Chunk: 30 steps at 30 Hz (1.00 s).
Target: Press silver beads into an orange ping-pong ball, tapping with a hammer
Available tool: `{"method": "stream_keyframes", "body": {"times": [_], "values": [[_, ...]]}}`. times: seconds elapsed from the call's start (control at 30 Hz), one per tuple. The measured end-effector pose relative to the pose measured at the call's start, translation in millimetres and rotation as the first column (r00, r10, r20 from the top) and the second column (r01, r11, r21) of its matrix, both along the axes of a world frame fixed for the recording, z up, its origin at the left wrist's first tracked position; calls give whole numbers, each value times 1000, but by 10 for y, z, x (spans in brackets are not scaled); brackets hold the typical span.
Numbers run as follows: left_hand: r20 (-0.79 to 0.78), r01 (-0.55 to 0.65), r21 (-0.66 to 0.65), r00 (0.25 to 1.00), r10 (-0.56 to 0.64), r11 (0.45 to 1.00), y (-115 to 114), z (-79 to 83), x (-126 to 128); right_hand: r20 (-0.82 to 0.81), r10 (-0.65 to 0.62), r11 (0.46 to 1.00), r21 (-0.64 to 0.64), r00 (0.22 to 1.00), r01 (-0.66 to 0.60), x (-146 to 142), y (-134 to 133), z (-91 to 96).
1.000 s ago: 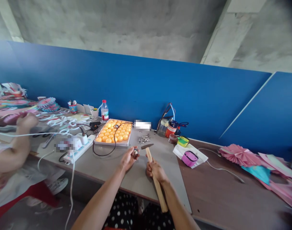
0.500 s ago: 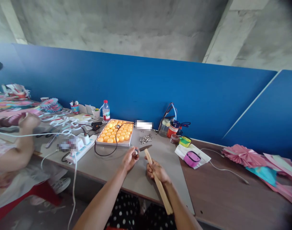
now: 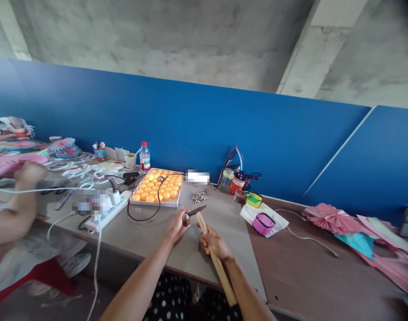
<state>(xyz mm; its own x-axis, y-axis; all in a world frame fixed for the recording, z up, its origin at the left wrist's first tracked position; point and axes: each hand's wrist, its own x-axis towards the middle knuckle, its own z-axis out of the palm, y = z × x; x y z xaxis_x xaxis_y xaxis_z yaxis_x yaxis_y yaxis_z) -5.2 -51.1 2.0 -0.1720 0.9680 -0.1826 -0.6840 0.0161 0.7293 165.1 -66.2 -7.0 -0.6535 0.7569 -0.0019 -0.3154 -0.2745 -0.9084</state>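
My left hand (image 3: 177, 226) is closed around a shiny silver ball (image 3: 186, 217). Beside the ball a dark pointed blade (image 3: 197, 210) sticks out to the right; whether the two are joined I cannot tell. My right hand (image 3: 213, 243) grips a pale wooden stick (image 3: 223, 275) near its upper end, its lower end slanting down over the table's front edge. The stick's upper tip is close to the blade, with a small gap seen between them. Behind the hands lies a heap of small metal pieces (image 3: 200, 196).
A shallow box (image 3: 179, 196) of orange balls stands behind my left hand, a cable across it. Left are a power strip (image 3: 106, 214), a bottle (image 3: 144, 157) and a co-worker's arm (image 3: 14, 211). Rightward lie a purple band (image 3: 263, 224) and pink folded paper (image 3: 331, 217).
The view has turned slightly to the right, so everything sits a little further left. The blade tilts up somewhat more. Both hands keep their holds.
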Motion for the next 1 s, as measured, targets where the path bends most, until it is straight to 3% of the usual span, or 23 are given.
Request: {"method": "stream_keyframes", "body": {"times": [0.2, 0.37, 0.53, 0.7, 0.87, 1.0], "values": [[-75, -19, -3, 997, 19, 1000, 9, -21, 13, -60, -63, 998, -21, 996, 62, 6, 24, -16], [-125, 22, 28, 992, -18, 999, -5, -12, 16, -9, 19, 1000, 2, 1000, -19, 13, 45, -52], [-153, -17, 22, 988, 20, 1000, -4, -11, 19, -71, -85, 996, -12, 994, 84, 10, 54, -43], [-129, -51, 1, 990, 50, 999, -3, -1, 27, 36, 6, 999, 46, 999, -8, -3, 43, -45], [-111, -34, 17, 993, 36, 999, -17, 24, 26, -41, -76, 997, -8, 996, 76, 5, 74, -76], [-106, -35, 18, 994, 37, 999, -10, 8, 24, 21, 13, 999, 41, 1000, -13, 2, 77, -94]]}}
